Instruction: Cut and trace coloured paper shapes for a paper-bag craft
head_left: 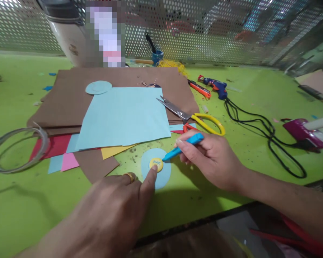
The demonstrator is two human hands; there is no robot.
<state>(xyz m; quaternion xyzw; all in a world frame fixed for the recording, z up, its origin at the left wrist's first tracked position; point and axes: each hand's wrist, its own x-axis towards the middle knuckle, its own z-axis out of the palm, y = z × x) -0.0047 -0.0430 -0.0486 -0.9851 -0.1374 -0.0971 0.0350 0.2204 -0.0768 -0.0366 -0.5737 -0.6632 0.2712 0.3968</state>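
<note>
I see my left hand (115, 211) low on the green tabletop (231, 161), its fingers loosely curled and the index fingertip pressing the lower edge of a small yellow disc (156, 164), which lies on a light blue paper circle (156, 172); a gold ring (130, 176) sits on one finger. My right hand (210, 159) has its fingers closed around a blue pen (182, 147), whose tip meets the disc's right edge. There are small blue marks on the disc, too small for me to read. Well beyond my fingers, a small blue cup (157, 56) stands by the perforated metal screen (204, 32), with a dark-handled tool sticking out of it. Just past my right fingers lie yellow-handled scissors (193, 118), blades apart, resting on a stack of brown sheets (70, 104) and beside a light blue sheet (123, 116). A second blue circle (98, 87) lies on the brown stack farther off. Coloured paper (67, 154) spreads left of my left fingers, and farther left a roll of clear tape (16, 148). To the far right of my right fingers lie a blue glue gun (218, 87) with its black cord (269, 136), an orange cutter (200, 89) and a magenta device (304, 132).
</note>
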